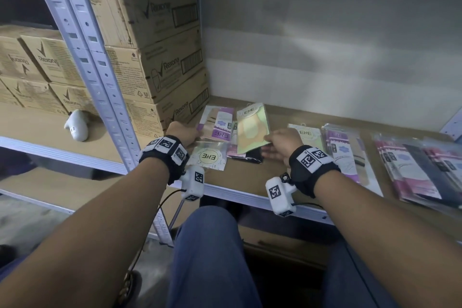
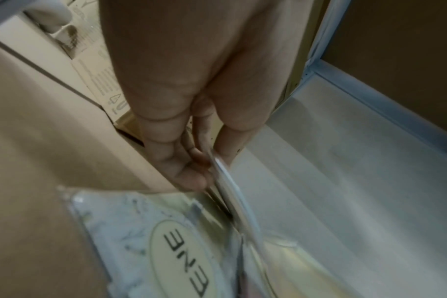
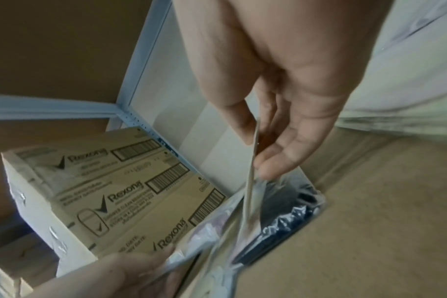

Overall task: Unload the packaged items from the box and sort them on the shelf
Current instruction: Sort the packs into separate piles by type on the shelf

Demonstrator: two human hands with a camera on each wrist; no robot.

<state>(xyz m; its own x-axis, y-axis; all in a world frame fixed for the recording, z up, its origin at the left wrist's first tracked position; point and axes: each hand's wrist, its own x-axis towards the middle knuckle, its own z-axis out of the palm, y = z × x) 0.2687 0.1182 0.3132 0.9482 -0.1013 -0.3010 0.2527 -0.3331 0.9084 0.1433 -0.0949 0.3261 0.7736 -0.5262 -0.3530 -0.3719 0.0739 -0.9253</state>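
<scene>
Several flat packaged items lie on the brown shelf board point(image 1: 252, 177). My left hand point(image 1: 192, 134) pinches the edge of a purple-and-beige packet point(image 1: 217, 122); the left wrist view shows thumb and fingers of that hand point(image 2: 209, 167) closed on a thin packet edge point(image 2: 223, 176). My right hand point(image 1: 271, 141) pinches the lower right corner of a green ENE packet point(image 1: 252, 130), tilted up off the pile; its edge point(image 3: 254, 145) sits between thumb and fingers of the right hand point(image 3: 255, 155). A silver ENE packet point(image 1: 210, 156) and a black packet point(image 1: 251, 159) lie beneath.
Stacked Rexona cartons point(image 1: 155, 70) stand just left of the hands. To the right lie rows of a white ENE packet point(image 1: 306, 132), purple packets point(image 1: 345, 147) and pink and dark packets point(image 1: 412, 170). A white object point(image 1: 77, 125) lies on the neighbouring shelf. A grey upright point(image 1: 100, 87) divides the bays.
</scene>
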